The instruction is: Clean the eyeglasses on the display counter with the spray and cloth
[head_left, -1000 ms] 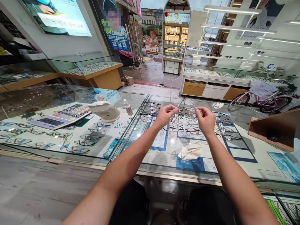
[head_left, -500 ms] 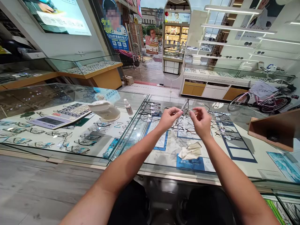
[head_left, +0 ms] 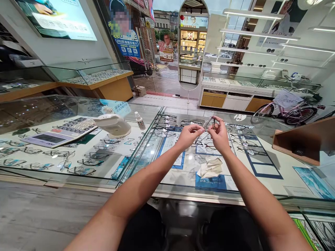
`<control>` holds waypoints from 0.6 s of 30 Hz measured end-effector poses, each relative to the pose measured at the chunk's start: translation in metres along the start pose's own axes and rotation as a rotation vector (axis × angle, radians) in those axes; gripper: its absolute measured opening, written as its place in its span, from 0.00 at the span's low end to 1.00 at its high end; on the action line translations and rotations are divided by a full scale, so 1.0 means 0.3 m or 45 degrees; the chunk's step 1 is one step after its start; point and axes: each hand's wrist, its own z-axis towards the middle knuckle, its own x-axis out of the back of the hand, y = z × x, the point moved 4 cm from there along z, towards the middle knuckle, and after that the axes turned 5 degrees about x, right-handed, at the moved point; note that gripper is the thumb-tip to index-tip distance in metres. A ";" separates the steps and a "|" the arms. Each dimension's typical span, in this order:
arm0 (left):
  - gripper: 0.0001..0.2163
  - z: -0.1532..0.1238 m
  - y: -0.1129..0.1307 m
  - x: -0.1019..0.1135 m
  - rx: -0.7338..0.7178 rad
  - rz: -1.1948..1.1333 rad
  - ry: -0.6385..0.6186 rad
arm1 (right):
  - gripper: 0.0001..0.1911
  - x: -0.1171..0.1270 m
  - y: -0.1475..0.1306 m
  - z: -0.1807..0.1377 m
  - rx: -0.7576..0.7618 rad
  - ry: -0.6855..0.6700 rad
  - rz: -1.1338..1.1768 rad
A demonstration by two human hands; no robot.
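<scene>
Both my hands are raised over the glass display counter [head_left: 180, 181], pinching a thin metal pair of glasses [head_left: 210, 122] between them. My left hand [head_left: 188, 136] grips one side with its fingertips closed. My right hand [head_left: 219, 136] pinches the other side, close against the left. The frame's arms look folded together. Below the hands, a crumpled cream cleaning cloth [head_left: 210, 168] lies on the glass. Rows of eyeglass frames [head_left: 167, 124] sit inside the case under the glass.
A white handheld device [head_left: 113, 125], a small spray bottle [head_left: 140, 121] and a large calculator [head_left: 59, 131] rest on the counter to the left. A wooden tray [head_left: 300, 143] juts in at the right. A pink bicycle [head_left: 285, 111] and an oval mirror [head_left: 192, 45] stand beyond.
My hands have come together, from well apart to nearly touching, closing the glasses between them. The view has shifted slightly.
</scene>
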 end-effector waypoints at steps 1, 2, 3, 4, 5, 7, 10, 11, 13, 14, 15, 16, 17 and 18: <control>0.22 0.000 -0.001 0.002 0.008 -0.001 0.010 | 0.33 0.001 0.007 0.002 -0.006 0.004 0.001; 0.22 0.001 -0.002 0.004 0.013 0.003 0.023 | 0.34 0.002 0.013 0.003 -0.010 0.003 -0.001; 0.22 0.001 -0.002 0.006 0.012 0.010 0.038 | 0.34 0.002 0.017 0.004 -0.010 -0.003 -0.011; 0.22 0.002 -0.002 0.009 0.007 0.019 0.054 | 0.35 0.003 0.019 0.006 -0.005 -0.010 -0.029; 0.22 0.003 -0.004 0.011 0.002 0.029 0.067 | 0.36 0.004 0.019 0.007 0.003 -0.017 -0.053; 0.21 0.006 -0.010 0.014 0.004 0.031 0.084 | 0.39 0.007 0.017 0.009 0.021 -0.023 -0.103; 0.21 0.013 -0.026 0.018 0.029 -0.027 0.102 | 0.41 0.014 0.013 0.009 0.030 -0.010 -0.142; 0.21 0.015 -0.031 0.020 0.042 -0.055 0.112 | 0.41 0.016 0.013 0.009 0.027 -0.007 -0.147; 0.22 0.019 -0.038 0.026 0.075 -0.096 0.138 | 0.41 0.018 0.014 0.007 0.017 -0.001 -0.152; 0.23 0.020 -0.039 0.029 0.084 -0.107 0.150 | 0.40 0.018 0.015 0.007 0.012 0.000 -0.153; 0.23 0.021 -0.037 0.032 0.085 -0.110 0.159 | 0.40 0.019 0.016 0.006 0.009 0.000 -0.155; 0.24 0.021 -0.033 0.035 0.081 -0.113 0.165 | 0.39 0.019 0.018 0.006 0.008 0.002 -0.158; 0.24 0.022 -0.029 0.039 0.075 -0.117 0.170 | 0.38 0.020 0.021 0.007 0.007 0.006 -0.163; 0.24 0.023 -0.025 0.043 0.074 -0.127 0.176 | 0.37 0.023 0.025 0.009 0.006 0.011 -0.170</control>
